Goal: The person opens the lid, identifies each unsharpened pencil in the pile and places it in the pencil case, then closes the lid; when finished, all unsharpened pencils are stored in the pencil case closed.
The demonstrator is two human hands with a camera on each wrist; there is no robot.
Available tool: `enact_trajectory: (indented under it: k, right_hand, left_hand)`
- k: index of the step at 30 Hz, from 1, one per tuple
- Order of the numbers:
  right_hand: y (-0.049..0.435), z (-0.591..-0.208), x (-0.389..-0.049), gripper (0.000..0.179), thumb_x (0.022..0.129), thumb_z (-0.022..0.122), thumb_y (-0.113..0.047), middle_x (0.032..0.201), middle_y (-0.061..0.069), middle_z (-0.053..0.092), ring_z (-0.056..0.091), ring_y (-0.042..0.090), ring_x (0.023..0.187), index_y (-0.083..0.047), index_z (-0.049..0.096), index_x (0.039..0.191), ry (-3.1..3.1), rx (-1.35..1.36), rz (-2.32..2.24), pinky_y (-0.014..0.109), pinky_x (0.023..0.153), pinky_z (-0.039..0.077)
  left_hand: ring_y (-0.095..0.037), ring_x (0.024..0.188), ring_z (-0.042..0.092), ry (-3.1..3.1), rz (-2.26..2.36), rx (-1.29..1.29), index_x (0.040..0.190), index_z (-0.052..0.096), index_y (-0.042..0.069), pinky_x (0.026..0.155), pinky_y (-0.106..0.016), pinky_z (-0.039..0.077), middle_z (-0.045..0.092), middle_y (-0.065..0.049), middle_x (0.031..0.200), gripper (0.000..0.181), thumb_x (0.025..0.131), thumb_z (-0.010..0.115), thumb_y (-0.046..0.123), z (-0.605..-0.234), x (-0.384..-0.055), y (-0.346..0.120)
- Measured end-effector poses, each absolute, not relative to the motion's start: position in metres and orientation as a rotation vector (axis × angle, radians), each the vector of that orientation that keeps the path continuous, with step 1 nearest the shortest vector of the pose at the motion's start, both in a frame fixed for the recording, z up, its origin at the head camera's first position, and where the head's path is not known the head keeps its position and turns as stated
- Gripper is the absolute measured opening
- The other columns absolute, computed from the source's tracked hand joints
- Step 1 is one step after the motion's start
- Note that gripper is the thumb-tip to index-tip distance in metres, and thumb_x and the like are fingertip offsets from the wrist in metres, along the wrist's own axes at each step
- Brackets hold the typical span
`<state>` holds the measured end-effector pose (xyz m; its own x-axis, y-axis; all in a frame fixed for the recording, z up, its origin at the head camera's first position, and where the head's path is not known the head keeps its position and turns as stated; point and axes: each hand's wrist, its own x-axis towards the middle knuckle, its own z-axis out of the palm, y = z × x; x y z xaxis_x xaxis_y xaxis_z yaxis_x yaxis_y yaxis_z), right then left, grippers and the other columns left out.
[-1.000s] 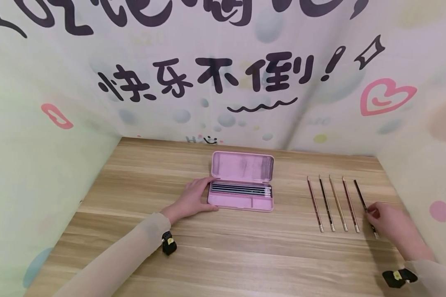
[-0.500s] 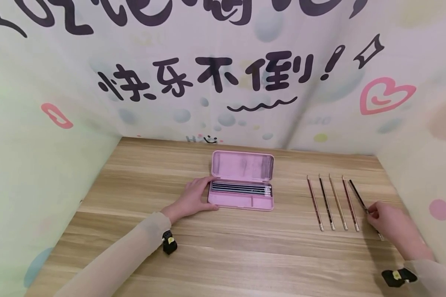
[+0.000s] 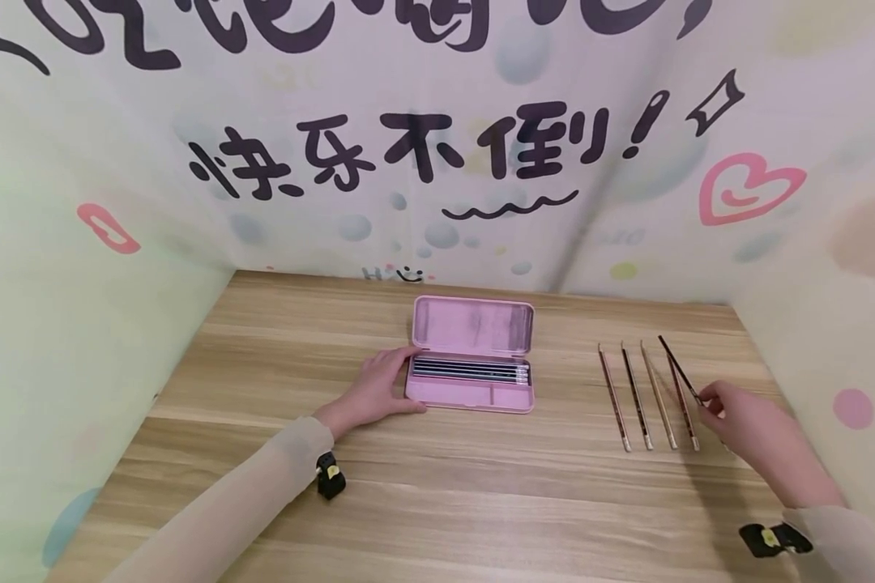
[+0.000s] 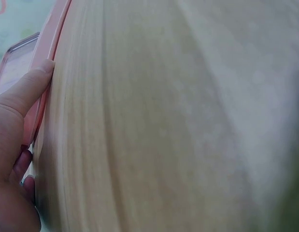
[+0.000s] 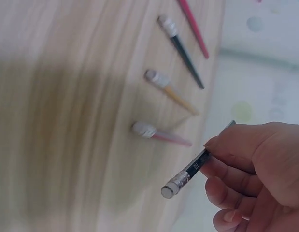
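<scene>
A pink pencil case lies on the table with its lid up. Several dark pencils with white eraser ends fill its back compartment; the front compartments hold nothing. My left hand holds the case's left end, thumb along the front edge and fingers at the back corner. Between thumb and fingertips, my right hand pinches a black pencil, raised off the table and tilted, eraser end toward me. Below it lie a red pencil, a yellow pencil, a black pencil and a dark red pencil.
The wooden table meets a printed cloth wall at the back. More cloth panels stand at the left and right. A black band device is worn on the left wrist, another device on the right.
My right hand has picked the black pencil up off the table and carried it left, over the red pencil. My left hand stays at the pencil case.
</scene>
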<state>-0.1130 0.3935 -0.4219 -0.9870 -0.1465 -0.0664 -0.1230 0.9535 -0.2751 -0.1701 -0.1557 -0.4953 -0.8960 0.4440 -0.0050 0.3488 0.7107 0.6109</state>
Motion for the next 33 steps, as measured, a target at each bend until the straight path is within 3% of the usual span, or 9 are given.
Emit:
enact_trajectory:
  k: [8, 26, 33]
  right_hand:
    - [0.369, -0.415, -0.117, 0.016, 0.092, 0.071, -0.004, 0.083, 0.010, 0.073, 0.058, 0.010, 0.060, 0.007, 0.067, 0.104, 3.076, -0.356, -0.400, 0.031, 0.052, 0.045]
    - [0.301, -0.399, -0.138, 0.015, 0.093, 0.073, -0.007, 0.088, 0.003, 0.074, 0.060, 0.009, 0.066, -0.003, 0.071, 0.107, 3.020, -0.561, -0.404, 0.034, 0.056, 0.049]
    - [0.269, -0.392, -0.152, 0.010, 0.094, 0.073, -0.006, 0.088, -0.001, 0.072, 0.055, 0.007, 0.065, -0.006, 0.071, 0.104, 2.992, -0.669, -0.413, 0.029, 0.055, 0.044]
  left_hand:
    - [-0.037, 0.147, 0.038, 2.755, 0.954, 0.642, 0.159, 0.037, 0.007, 0.123, -0.059, 0.024, 0.044, -0.014, 0.161, 0.102, 0.080, 0.090, 0.041, -0.494, -0.169, -0.156]
    - [-0.037, 0.146, 0.039, 2.760, 0.951, 0.656, 0.159, 0.037, 0.008, 0.122, -0.059, 0.025, 0.045, -0.013, 0.160, 0.100, 0.081, 0.090, 0.041, -0.495, -0.169, -0.157]
    - [-0.036, 0.146, 0.039, 2.756, 0.949, 0.645, 0.159, 0.037, 0.008, 0.122, -0.059, 0.025, 0.045, -0.013, 0.160, 0.100, 0.081, 0.090, 0.041, -0.492, -0.168, -0.156]
